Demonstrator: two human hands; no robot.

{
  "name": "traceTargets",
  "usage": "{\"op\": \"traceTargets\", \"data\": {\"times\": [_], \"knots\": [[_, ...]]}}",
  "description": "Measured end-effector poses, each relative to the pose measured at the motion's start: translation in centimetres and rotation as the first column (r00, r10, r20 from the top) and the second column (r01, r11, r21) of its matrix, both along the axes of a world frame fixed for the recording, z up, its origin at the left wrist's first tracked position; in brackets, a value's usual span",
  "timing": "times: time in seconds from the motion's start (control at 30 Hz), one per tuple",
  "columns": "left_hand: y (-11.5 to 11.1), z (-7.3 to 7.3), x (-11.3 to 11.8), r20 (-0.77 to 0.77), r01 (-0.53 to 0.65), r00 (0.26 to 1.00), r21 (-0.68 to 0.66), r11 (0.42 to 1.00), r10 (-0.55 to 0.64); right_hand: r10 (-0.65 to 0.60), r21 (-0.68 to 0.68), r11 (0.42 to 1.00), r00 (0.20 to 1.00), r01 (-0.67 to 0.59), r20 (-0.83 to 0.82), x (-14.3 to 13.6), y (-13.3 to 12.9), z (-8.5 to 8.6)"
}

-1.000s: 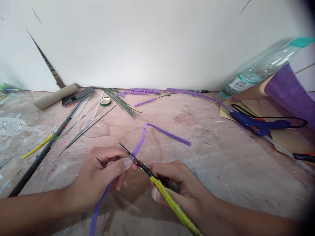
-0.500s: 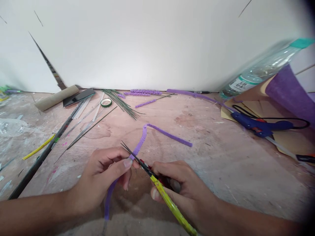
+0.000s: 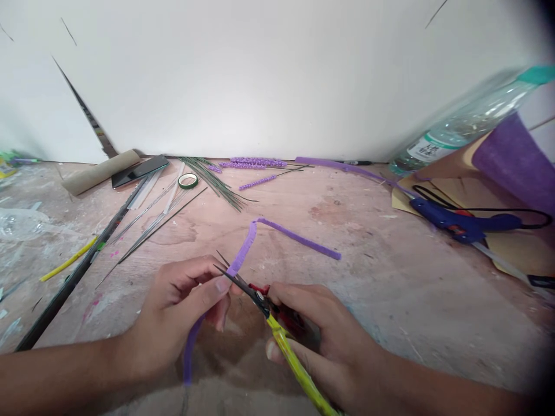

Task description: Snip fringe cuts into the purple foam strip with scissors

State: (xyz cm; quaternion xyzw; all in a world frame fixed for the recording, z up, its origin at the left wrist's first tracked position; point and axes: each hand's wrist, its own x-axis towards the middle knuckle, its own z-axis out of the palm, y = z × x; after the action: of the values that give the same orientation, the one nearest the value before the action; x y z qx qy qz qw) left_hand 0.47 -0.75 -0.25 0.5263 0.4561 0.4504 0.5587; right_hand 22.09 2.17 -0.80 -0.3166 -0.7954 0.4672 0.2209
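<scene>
Between the thumb and fingers of my left hand (image 3: 191,303) is pinched a long purple strip (image 3: 245,249). One end hangs below the hand; the other rises, bends and lies out to the right on the table, its edge finely notched along that stretch. My right hand (image 3: 321,329) is closed on scissors (image 3: 299,372) with a yellow-wrapped handle and some red near the pivot. Their blades are parted around the strip, right beside my left thumb tip. The far handle is partly hidden by my fingers.
At the back lie green wire stems (image 3: 217,188), purple beaded sprigs (image 3: 255,163), a roll of green tape (image 3: 188,181), a phone (image 3: 139,171) and a cardboard tube (image 3: 102,172). Rightward are a blue glue gun (image 3: 468,224), a plastic bottle (image 3: 459,133) and purple sheet material (image 3: 511,156).
The scissor blades have spread wider across the strip, and the handles have moved apart. My left hand stays nearly in place with its pinch on the strip.
</scene>
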Motion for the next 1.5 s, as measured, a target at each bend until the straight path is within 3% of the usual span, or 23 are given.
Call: {"op": "traceTargets", "data": {"times": [0.37,0.8,1.07,1.3,1.5], "knots": [[0.03,-0.26,0.2,-0.067,0.002,0.998,0.038,0.999,0.001,0.013,-0.003,1.0,1.0,-0.013,-0.001,-0.01,0.01,-0.1],[-0.36,-0.19,0.17,-0.057,-0.017,0.998,0.032,0.999,0.019,0.05,-0.205,0.976,0.993,-0.072,-0.109,-0.04,-0.01,0.49],[-0.23,-0.28,0.21,-0.01,-0.007,1.0,-0.047,0.999,0.007,0.056,-0.225,0.97,0.985,-0.091,-0.16,0.06,0.15,0.24],[-0.2,-0.27,0.25,0.029,0.017,0.999,-0.081,0.997,-0.015,0.003,-0.168,0.986,0.995,-0.02,-0.099,-0.05,0.16,0.23],[-0.18,0.35,0.3,0.001,-0.05,0.999,-0.03,0.998,0.05,-0.011,-0.032,0.999,1.0,0.011,0.026,-0.06,0.07,0.52]]}}
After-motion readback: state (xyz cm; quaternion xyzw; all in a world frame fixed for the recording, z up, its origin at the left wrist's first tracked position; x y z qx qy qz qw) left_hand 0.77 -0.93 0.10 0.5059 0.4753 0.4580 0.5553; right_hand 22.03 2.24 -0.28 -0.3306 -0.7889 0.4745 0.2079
